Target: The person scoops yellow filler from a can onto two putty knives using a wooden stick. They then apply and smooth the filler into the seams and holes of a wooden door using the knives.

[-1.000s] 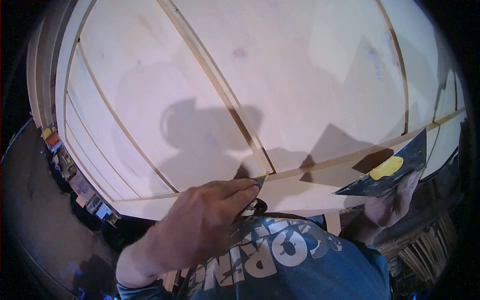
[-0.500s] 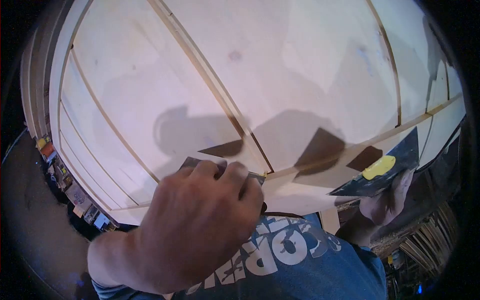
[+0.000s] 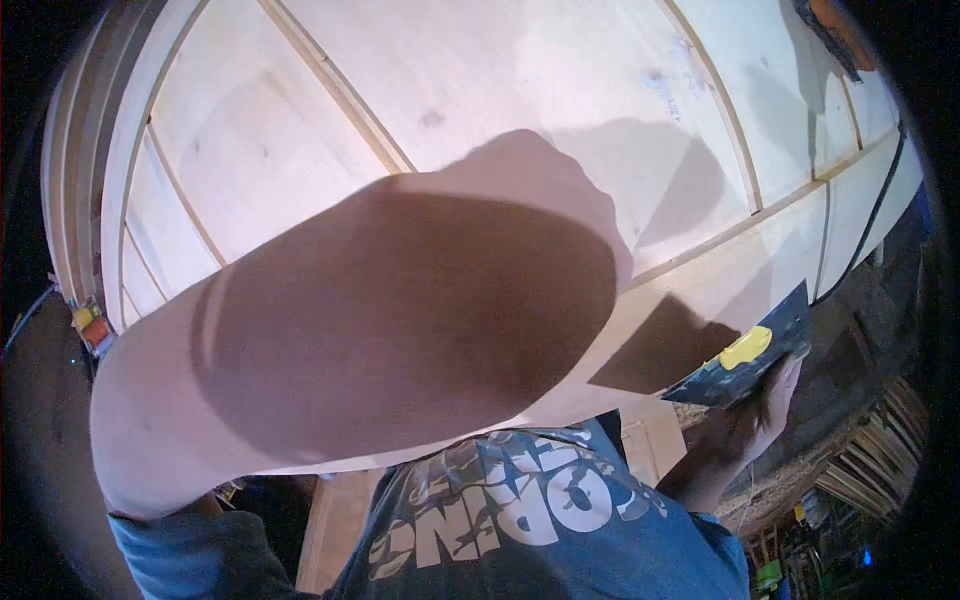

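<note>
My left forearm stretches across the middle of the view, over a pale wooden panel (image 3: 480,80) divided by thin wooden strips. At its far end the back of my left hand (image 3: 570,195) shows in part. The fingers, and anything in them, are hidden behind the hand and arm. Low on the right, my right hand (image 3: 765,415) grips a dark flat scraper (image 3: 715,385) from below by its edge. A thick dab of yellow filler (image 3: 745,348) sits on the scraper's upper face. The scraper is close to the panel's near border, casting a shadow on it.
A dark cord (image 3: 882,205) runs along the panel's right end. Orange-brown material (image 3: 843,35) shows at the upper right corner. Thin wooden slats (image 3: 880,460) stand at the lower right, and small boxes (image 3: 92,325) sit at the far left.
My left hand has moved forward and right from the near edge, and its dark blade is now out of sight. My right hand with the scraper has shifted slightly left and down.
</note>
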A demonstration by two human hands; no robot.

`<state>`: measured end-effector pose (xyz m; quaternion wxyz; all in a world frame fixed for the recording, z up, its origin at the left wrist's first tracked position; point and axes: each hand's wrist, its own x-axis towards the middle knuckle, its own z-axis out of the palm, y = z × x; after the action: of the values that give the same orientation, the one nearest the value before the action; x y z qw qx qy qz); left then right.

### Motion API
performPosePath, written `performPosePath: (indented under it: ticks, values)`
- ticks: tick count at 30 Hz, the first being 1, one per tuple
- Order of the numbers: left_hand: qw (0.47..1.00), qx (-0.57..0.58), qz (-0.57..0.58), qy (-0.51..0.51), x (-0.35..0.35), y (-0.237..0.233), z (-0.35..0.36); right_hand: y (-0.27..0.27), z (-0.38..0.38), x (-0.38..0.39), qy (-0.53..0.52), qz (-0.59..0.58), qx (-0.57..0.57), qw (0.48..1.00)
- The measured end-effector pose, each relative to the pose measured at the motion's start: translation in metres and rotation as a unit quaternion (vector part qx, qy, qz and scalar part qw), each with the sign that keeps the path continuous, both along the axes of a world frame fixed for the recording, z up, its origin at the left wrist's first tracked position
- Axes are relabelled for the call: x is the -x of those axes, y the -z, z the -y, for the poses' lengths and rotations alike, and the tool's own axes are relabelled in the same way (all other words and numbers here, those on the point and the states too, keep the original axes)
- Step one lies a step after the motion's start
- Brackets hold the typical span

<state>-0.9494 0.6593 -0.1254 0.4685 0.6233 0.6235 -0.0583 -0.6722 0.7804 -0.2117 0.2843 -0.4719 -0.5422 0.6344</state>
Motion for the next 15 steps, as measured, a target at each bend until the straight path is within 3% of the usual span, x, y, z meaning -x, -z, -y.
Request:
performPosePath:
  ticks: [1,6,8,10,13,15]
  values:
    - [1.0,0.0,-0.001,0.009,0.0,0.001,-0.002,0.0,0.0,-0.004,0.018,0.017,0.031,0.999]
    - [0.999,-0.002,-0.004,0.038,-0.001,0.0,-0.007,0.008,0.017,-0.008,-0.016,0.067,-0.114,0.991]
    - [0.999,-0.003,-0.008,0.048,0.001,-0.001,-0.008,0.007,0.019,-0.007,0.011,0.067,-0.099,0.993]
    - [0.999,-0.005,-0.006,0.052,0.001,-0.001,-0.006,0.002,0.024,-0.003,0.072,0.011,-0.01,0.997]
    - [0.999,-0.011,0.042,0.033,0.009,0.0,-0.004,0.004,0.027,-0.005,0.086,0.04,-0.044,0.994]
    - [0.999,-0.018,0.043,0.028,0.011,0.0,0.0,0.004,0.029,-0.012,0.057,-0.025,-0.004,0.998]
